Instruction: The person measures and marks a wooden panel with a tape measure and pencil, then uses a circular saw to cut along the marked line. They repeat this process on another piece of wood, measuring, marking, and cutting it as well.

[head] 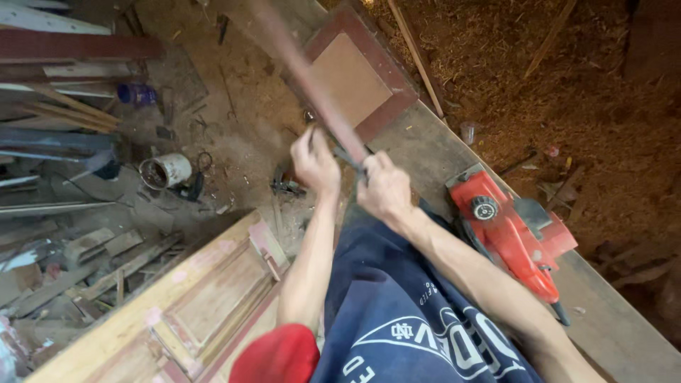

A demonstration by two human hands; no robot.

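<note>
Head view blurs the long reddish wooden strip (312, 85), its top end cut off. Both arms reach forward; left hand (314, 163) and right hand (383, 188) have fingers wrapped around its lower end. Red power planer (507, 230) lies on the worktop (425, 145) right of the fingers.

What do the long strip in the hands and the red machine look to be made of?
Strip: probably wood, reddish-brown and flat-edged, though motion blur hides the grain. Machine: glossy red casing, plastic or painted metal, with a black knob and grip. Both hands hold the strip.
</note>
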